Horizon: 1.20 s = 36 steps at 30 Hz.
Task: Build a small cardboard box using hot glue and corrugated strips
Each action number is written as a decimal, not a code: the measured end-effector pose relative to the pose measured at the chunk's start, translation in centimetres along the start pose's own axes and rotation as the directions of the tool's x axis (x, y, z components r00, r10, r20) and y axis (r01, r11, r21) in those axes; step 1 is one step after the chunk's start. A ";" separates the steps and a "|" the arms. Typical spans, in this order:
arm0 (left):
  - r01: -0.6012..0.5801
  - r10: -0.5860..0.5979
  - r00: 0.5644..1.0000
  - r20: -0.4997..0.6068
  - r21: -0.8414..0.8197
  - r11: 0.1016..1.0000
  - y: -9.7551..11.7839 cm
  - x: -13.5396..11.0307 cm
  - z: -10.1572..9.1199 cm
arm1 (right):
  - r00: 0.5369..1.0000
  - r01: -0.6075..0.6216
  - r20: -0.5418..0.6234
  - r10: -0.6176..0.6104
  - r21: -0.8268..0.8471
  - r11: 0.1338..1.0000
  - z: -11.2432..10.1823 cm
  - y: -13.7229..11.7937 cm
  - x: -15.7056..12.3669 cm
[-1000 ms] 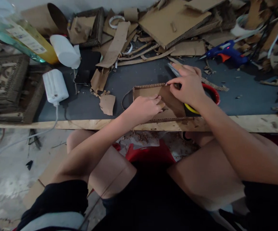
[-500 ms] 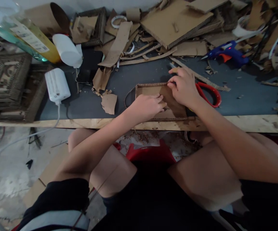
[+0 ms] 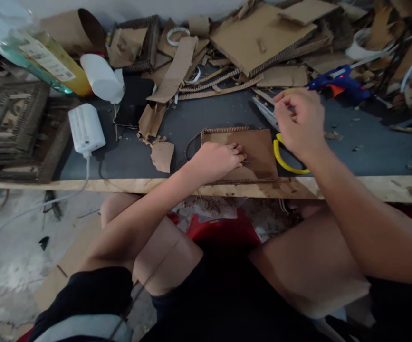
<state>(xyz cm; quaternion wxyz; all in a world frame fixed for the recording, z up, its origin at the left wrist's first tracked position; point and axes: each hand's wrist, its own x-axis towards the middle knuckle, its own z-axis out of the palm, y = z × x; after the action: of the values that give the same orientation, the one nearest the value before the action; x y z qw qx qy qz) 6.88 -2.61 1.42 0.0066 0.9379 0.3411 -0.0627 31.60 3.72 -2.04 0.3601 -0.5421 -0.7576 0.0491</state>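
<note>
Resting palm down, my left hand [image 3: 220,159] lies over the left half of a flat cardboard panel [image 3: 261,154], its fingers loosely bent and spread on the surface rather than wrapped around it. The panel sits on the dark tabletop [image 3: 198,111] straight in front of me, its near edge by the pale wooden border [image 3: 362,185]. A corrugated strip [image 3: 225,129] stands along the far edge, from the left corner to partway across. Beyond that left side, a thin dark loop [image 3: 187,145] curves out onto the table.

My right hand [image 3: 298,121] is apart from the panel, off to its right and above the scissors [image 3: 287,164]. Its fingers curl in toward the thumb, partly closed; I cannot tell whether anything is pinched between them. The scissors' blades point away from me, to the left of my fingers, and a yellow handle loop shows below my hand, just beside the panel's right edge.

Past my right hand lies a blue glue gun [image 3: 343,83] with a red light. To the left of the panel I have a torn cardboard scrap [image 3: 162,156], and farther left a white adapter [image 3: 86,126] with its cable.
</note>
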 end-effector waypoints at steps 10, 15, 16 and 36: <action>0.012 -0.011 1.000 0.015 -0.054 0.998 -0.6 0.1 -0.2 | 0.960 -0.075 0.232 0.156 -0.323 0.943 0.1 -0.9 0.7; 0.051 -0.051 0.998 -0.022 -0.009 0.999 -0.9 -1.0 -0.4 | 0.952 -0.126 0.248 0.180 -0.220 0.967 -0.5 -1.8 0.8; 0.071 -0.071 0.997 -0.011 0.007 0.997 -1.0 -1.3 -0.6 | 0.957 -0.137 0.228 0.182 -0.197 0.971 -0.7 -2.0 0.9; 0.089 -0.089 0.994 0.062 0.005 0.996 -0.9 -1.8 -1.7 | 0.580 -0.426 0.807 -0.110 0.416 0.804 -3.5 -1.8 1.4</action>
<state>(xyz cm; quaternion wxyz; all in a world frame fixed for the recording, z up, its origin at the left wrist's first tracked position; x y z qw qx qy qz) 5.13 -2.98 3.34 0.0134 0.9194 0.3822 -0.0925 32.08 3.15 2.05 0.1191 -0.3957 -0.7299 0.5445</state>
